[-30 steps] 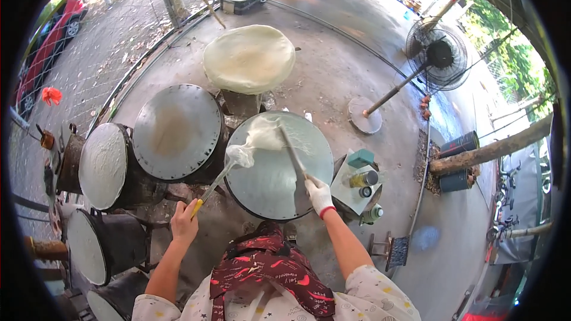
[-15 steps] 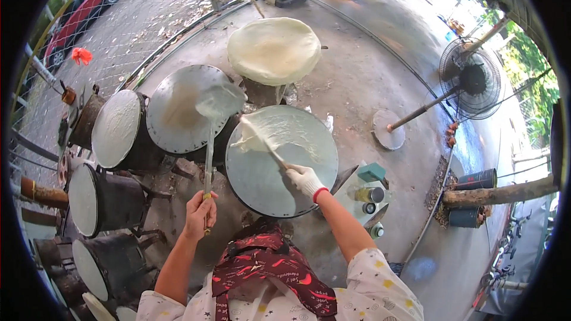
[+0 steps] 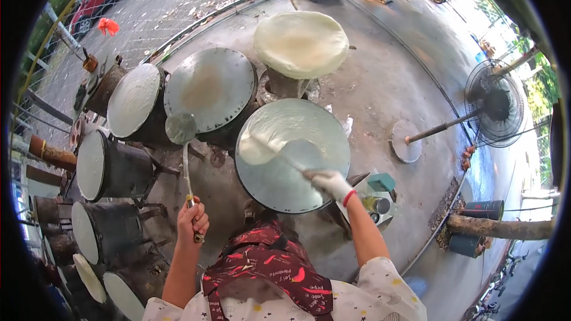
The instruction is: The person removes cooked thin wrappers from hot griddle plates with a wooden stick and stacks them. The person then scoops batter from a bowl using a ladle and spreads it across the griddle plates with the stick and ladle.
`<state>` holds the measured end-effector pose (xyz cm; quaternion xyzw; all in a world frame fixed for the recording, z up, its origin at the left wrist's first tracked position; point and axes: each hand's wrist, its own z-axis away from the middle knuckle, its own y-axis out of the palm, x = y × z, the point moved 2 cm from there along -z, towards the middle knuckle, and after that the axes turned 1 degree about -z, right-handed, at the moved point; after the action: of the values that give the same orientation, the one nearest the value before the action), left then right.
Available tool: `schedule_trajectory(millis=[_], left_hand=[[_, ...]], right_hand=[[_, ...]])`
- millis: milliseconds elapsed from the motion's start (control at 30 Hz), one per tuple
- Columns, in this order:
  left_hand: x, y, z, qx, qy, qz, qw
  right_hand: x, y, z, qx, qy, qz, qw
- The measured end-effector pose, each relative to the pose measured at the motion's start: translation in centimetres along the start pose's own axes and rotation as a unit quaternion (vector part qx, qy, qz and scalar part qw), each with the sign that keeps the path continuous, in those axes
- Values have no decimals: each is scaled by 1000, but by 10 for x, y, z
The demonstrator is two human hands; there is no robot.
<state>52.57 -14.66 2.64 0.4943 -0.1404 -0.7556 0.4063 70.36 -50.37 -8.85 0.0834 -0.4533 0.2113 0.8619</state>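
Note:
My left hand point(image 3: 193, 220) is closed around the handle of a long ladle point(image 3: 181, 129). The ladle's round, batter-coated bowl hangs just off the near edge of a flat round griddle point(image 3: 209, 86). My right hand point(image 3: 331, 184), in a white glove with a red band at the wrist, grips a wooden-handled spreader point(image 3: 284, 159). Motion smears the spreader's head, which lies over the left part of the round griddle point(image 3: 291, 195) in front of me. Wet, pale batter point(image 3: 269, 123) coats much of that griddle, with swirl marks on its far side.
Beyond the griddle, a dough-covered round top point(image 3: 302, 44) sits on a stand. Several dark drum stoves with pale round tops point(image 3: 134, 100) line my left. On the right are a small table with jars point(image 3: 376, 204), a green box point(image 3: 381, 182) and a standing fan point(image 3: 495, 104).
The ladle has swung left and nearer, off the far-left griddle. The spreader has swept round, and the batter covers more of the griddle. The whole view has shifted somewhat.

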Motion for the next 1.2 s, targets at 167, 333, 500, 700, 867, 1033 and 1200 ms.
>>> schedule_trajectory(millis=[167, 333, 500, 700, 867, 1033, 1200], left_hand=[[9, -26, 13, -43, -3, 72, 997], [12, -39, 39, -68, 25, 90, 993], [25, -39, 39, -72, 9, 112, 991], [35, -37, 57, -80, 15, 118, 990], [49, -41, 69, -66, -1, 126, 990], [55, -46, 83, -67, -12, 139, 988], [44, -56, 88, -49, -30, 132, 990]], right_hand=[[23, -12, -35, 6, 84, -16, 996], [-40, -36, -7, 247, 168, -37, 954], [-15, -61, -67, 18, 175, -28, 984], [4, -25, -2, 253, 175, -16, 951], [-6, -68, -19, -58, 100, -112, 987], [-9, -32, -1, 185, 117, 17, 975], [-7, -39, 13, -67, 227, -20, 971]])
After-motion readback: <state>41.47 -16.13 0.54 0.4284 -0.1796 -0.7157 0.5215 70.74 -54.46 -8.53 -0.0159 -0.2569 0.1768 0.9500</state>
